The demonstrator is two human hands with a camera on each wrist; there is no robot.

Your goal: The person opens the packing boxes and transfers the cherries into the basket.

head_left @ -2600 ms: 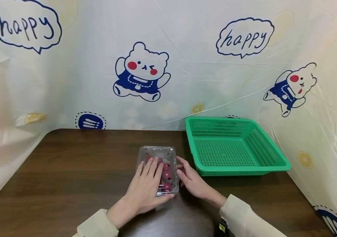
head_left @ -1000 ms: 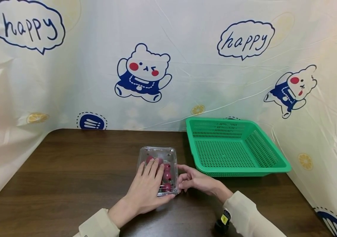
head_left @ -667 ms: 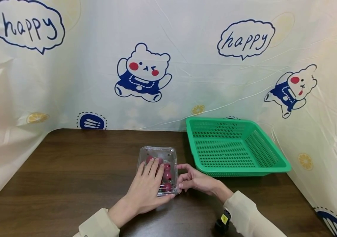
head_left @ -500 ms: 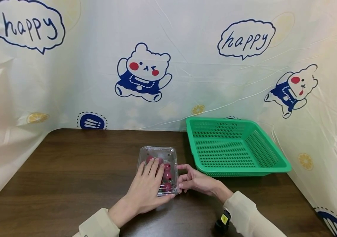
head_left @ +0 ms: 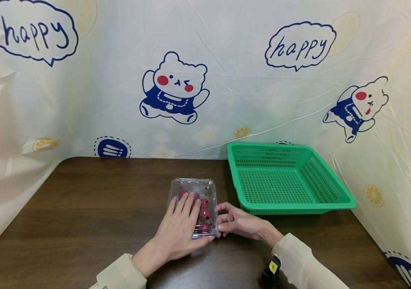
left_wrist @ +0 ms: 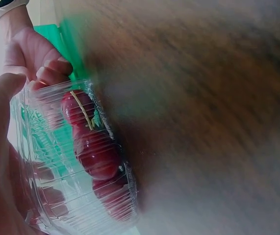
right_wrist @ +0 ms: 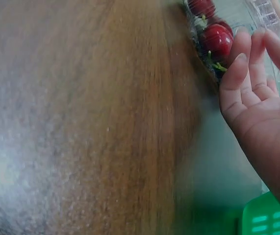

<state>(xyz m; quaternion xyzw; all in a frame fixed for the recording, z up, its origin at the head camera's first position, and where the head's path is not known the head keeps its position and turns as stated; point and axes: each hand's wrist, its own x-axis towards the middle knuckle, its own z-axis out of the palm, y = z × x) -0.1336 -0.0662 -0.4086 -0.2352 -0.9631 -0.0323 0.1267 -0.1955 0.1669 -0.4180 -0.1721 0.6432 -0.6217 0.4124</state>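
Note:
A clear plastic clamshell box (head_left: 192,186) lies on the brown table, left of the green basket. Through its walls show dark red cherries (left_wrist: 98,154), some with green stems. My left hand (head_left: 177,226) rests flat on the lid, its fingers spread toward the far end and its thumb along the near edge. At the near part of the box's right side, my right hand (head_left: 239,220) has its fingers bent and its thumb close to them, pinching the edge. The right wrist view shows those fingertips (right_wrist: 240,61) overlapping the box beside a cherry (right_wrist: 217,41).
A green perforated basket (head_left: 272,186) stands at the back right of the table (head_left: 100,208), just beyond my right hand. Behind the table hangs a pale curtain (head_left: 227,100) with printed bears, which also comes round both sides. A dark watch-like band (head_left: 272,269) sits at the right cuff.
Since the first frame my right hand has slid nearer along the box's right side, and its fingers have curled at the edge. My left hand and the box have stayed put.

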